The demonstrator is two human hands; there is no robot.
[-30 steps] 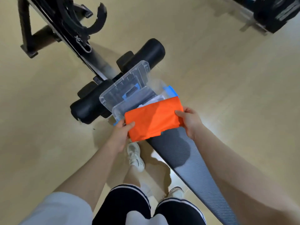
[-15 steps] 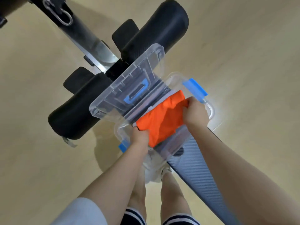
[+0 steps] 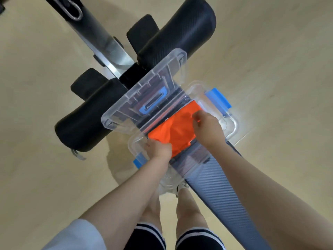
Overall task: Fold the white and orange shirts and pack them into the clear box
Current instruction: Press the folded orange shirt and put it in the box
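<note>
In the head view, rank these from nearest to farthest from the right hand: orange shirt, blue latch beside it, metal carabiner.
From the right hand:
1. Orange shirt: under its fingers, inside the clear box.
2. Blue latch: on the box rim just beyond the hand.
3. Metal carabiner: top left, on the frame.

Bare forearms, no watch or rings visible. White short sleeve (image 3: 75, 235) on left arm. Black shorts (image 3: 173, 239) with white stripes at hems; white sneaker (image 3: 181, 186) just below the shorts' hem line, partly hidden.

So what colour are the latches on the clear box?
Blue latches on the clear box, head view.
</note>
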